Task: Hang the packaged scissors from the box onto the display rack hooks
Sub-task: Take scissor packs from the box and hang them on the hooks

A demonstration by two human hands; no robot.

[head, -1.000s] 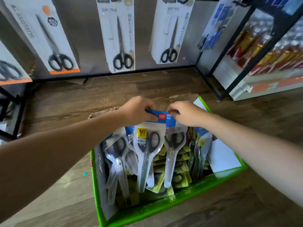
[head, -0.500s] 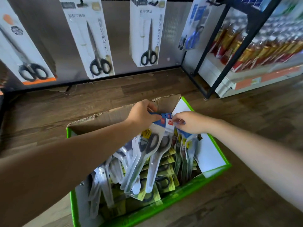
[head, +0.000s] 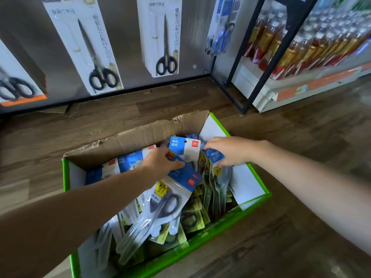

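An open green cardboard box [head: 202, 242] on the floor holds several packaged scissors with blue header cards. My left hand [head: 160, 163] grips the blue top of a pack of black-handled scissors [head: 168, 199], which slants down to the left over the pile. My right hand [head: 228, 150] pinches the blue header of another pack [head: 215, 157] standing at the box's right side. A third pack [head: 185, 146] stands upright between my hands. On the display rack [head: 128, 47] behind the box hang carded scissors [head: 164, 39].
A black-framed shelf [head: 267, 63] with rows of bottled drinks [head: 313, 43] stands at the right. Blue-handled scissors [head: 222, 35] hang at the rack's right end. Wooden floor [head: 301, 227] surrounds the box. The torn brown flap [head: 140, 135] rises at the box's far side.
The view has shifted, so the box sits lower and more central. My hands have parted: each now holds a separate pack, the left one's pack tilted down left.
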